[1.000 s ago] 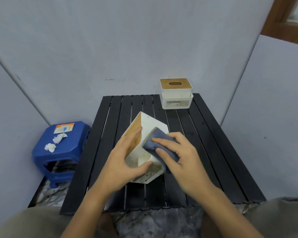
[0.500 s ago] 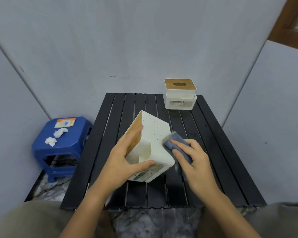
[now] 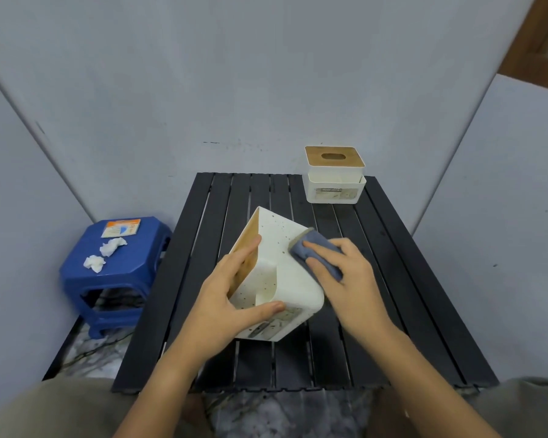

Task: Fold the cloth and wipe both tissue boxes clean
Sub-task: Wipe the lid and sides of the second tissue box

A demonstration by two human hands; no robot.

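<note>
A white speckled tissue box (image 3: 282,273) with a wooden lid is tipped on its side in the middle of the black slatted table (image 3: 393,279). My left hand (image 3: 231,298) grips it, fingers on the wooden lid and thumb across the near white side. My right hand (image 3: 339,279) presses a folded blue-grey cloth (image 3: 314,248) against the box's upper right side. A second white tissue box (image 3: 334,175) with a wooden lid stands upright at the table's back right corner.
A blue plastic stool (image 3: 108,273) stands left of the table, carrying two crumpled white tissues (image 3: 103,254) and a small orange packet (image 3: 121,227). Grey panels close in the back and both sides. My knees are at the table's near edge.
My right hand has slid the cloth from the near right part of the box up and away along its right side. My left hand keeps its hold on the box.
</note>
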